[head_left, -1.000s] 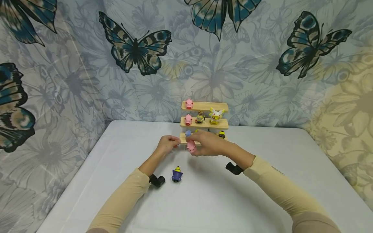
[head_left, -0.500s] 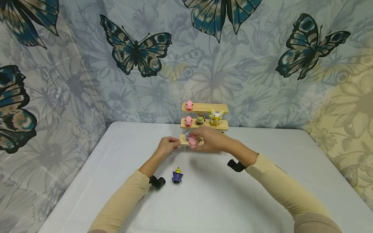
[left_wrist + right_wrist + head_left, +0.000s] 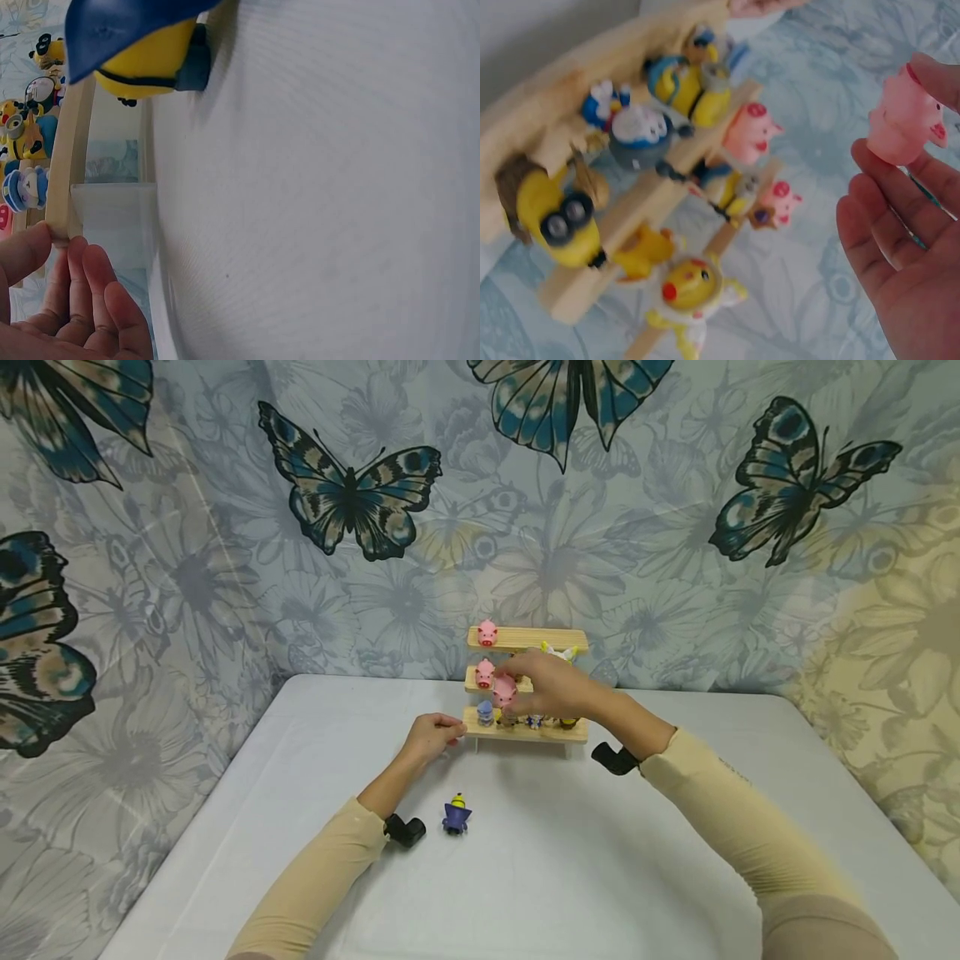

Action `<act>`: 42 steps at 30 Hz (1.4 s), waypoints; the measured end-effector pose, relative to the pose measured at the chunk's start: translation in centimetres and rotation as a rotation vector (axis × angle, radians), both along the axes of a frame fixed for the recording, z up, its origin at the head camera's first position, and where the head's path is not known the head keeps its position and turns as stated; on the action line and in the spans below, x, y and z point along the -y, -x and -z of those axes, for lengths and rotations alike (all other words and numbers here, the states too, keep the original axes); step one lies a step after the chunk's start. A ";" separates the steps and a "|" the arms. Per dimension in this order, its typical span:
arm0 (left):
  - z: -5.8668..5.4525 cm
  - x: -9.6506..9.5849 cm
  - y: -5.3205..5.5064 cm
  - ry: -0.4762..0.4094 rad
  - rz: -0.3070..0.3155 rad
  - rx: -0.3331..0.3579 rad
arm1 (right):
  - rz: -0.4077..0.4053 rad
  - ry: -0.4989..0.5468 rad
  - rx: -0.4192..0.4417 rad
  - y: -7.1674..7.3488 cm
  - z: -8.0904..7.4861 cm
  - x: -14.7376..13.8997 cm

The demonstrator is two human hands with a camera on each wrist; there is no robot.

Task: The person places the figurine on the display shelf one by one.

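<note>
My right hand (image 3: 557, 685) pinches a pink toy pig (image 3: 901, 124) between thumb and fingers, in front of the middle board of a small three-tier wooden shelf (image 3: 540, 638). My left hand (image 3: 433, 737) grips the left end of the bottom board (image 3: 71, 150), thumb above and fingertips below. Another pink pig (image 3: 487, 632) sits on the top board, and one more pig (image 3: 484, 673) on the middle board. Beside that, my right hand partly hides the white-and-yellow figure (image 3: 558, 652). Several small figures, including a blue-capped one (image 3: 485, 713), line the bottom board.
A yellow toy figure in a purple-blue cape (image 3: 455, 817) stands on the white table (image 3: 525, 877), nearer than the shelf. Behind the shelf hangs a butterfly-patterned backdrop (image 3: 405, 610). Black wrist cameras (image 3: 405, 831) sit on both wrists.
My right hand has lifted the pig from in front of the bottom board up to the middle board, uncovering the bottom row. My left hand keeps its grip on the shelf.
</note>
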State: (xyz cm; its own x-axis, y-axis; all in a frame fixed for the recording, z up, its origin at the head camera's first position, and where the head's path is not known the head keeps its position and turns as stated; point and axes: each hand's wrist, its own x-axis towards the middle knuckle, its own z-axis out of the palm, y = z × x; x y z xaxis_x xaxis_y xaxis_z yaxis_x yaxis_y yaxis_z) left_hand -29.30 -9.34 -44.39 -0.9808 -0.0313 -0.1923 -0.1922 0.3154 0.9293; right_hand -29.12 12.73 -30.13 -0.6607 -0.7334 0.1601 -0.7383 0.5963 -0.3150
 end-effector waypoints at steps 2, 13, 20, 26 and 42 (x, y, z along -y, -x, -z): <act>0.0 0.0 0.0 -0.001 -0.001 0.004 | 0.005 0.002 -0.017 0.5 -0.4 0.0; 0.0 0.0 0.0 0.006 0.006 -0.017 | 0.114 0.008 0.039 3.2 -2.2 -0.5; 0.1 0.0 0.0 0.008 0.007 -0.015 | 0.156 0.010 0.060 5.2 -2.6 -0.5; 0.0 0.0 0.0 0.005 -0.001 -0.009 | 0.203 0.021 0.093 6.7 -2.9 -0.6; 0.1 0.1 0.1 0.004 -0.003 -0.002 | 0.316 0.025 0.176 10.2 -1.7 -0.2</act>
State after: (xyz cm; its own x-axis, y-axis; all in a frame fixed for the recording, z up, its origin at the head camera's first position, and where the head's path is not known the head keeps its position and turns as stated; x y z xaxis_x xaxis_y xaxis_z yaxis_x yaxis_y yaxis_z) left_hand -29.38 -9.41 -44.52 -0.9811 -0.0355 -0.1901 -0.1914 0.3187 0.9283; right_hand -39.28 12.90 -28.43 -0.8733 -0.4856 0.0394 -0.4519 0.7772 -0.4379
